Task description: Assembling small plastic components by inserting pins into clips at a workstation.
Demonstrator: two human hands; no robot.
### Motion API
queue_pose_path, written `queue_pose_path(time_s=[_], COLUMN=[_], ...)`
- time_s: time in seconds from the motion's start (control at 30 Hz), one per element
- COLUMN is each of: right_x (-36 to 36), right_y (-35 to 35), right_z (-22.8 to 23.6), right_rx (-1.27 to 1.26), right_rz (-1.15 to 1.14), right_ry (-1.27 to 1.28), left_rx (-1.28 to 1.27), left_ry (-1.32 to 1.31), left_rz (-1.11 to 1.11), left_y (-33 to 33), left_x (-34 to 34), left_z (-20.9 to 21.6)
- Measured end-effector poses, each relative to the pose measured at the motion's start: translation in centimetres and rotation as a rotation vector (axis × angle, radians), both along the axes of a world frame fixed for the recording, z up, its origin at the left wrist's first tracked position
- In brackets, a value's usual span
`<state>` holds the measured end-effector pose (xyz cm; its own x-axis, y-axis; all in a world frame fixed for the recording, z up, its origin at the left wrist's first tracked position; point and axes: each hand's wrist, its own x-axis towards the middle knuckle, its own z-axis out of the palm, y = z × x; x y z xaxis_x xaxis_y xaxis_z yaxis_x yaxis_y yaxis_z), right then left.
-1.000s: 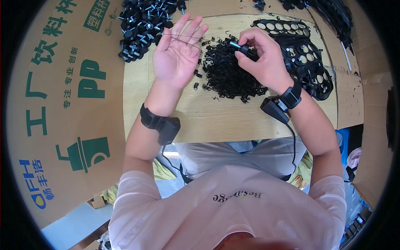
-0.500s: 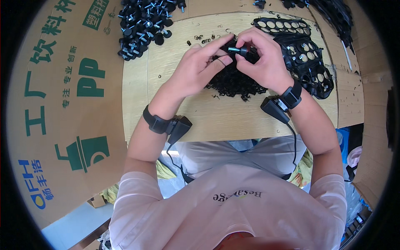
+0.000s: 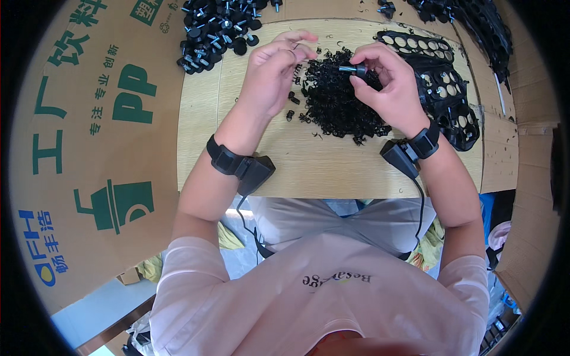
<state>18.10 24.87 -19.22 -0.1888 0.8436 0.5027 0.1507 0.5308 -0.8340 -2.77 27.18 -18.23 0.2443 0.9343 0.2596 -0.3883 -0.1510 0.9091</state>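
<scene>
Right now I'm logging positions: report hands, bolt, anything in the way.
Right hand pinching bolt, metal end leftward. Left hand curled, off bolt, hold unclear. Possibly in the way: heaped black bits on table below.

The knob bolt (image 3: 360,70) pairs a black head with a silvery-blue shank. The scrap pile (image 3: 341,110) is black, as are the wristbands (image 3: 225,159). Pale yellow wood grain marks the tabletop (image 3: 320,175); green and blue print marks the brown cardboard (image 3: 122,155). The shirt (image 3: 380,302) is pale pink.
</scene>
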Motion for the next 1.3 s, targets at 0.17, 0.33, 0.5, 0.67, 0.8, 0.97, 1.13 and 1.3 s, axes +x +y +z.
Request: queue_pose_path(time_s=[0.17,0.33,0.5,0.67,0.8,0.97,1.13,1.3], right_x=[-0.1,0.0,-0.2,0.5,1.5,0.0,0.0,-0.6], right_y=[-0.1,-0.2,0.1,0.3,1.5,-0.1,-0.5,-0.4], right_z=[-0.3,0.0,-0.8,0.9,0.8,0.4,-0.2,0.3], right_rx=[-0.032,0.024,-0.066,-0.193,-0.249,-0.321,-0.288,-0.218], right_rz=[0.04,0.011,-0.001,-0.213,-0.144,0.113,0.215,0.155], right_ry=[0.033,-0.069,0.136,0.248,0.426,0.288,0.208,0.219], left_rx=[-0.328,0.067,0.511,0.542,0.305,0.069,0.414,-0.047], left_ry=[-0.395,-0.097,0.526,0.924,0.725,0.301,0.61,0.64], left_rz=[-0.052,-0.271,0.072,0.221,0.329,0.231,-0.021,-0.163], left_y=[-0.6,0.5,-1.2,-0.9,-0.8,-1.0,-0.9,0.4], left_x=[0.4,-0.9,1.1,-0.4,0.2,-0.1,0.4,-1.6], left_z=[0.6,-1.0,-0.2,-0.4,0.4,0.3,0.0,-0.3])
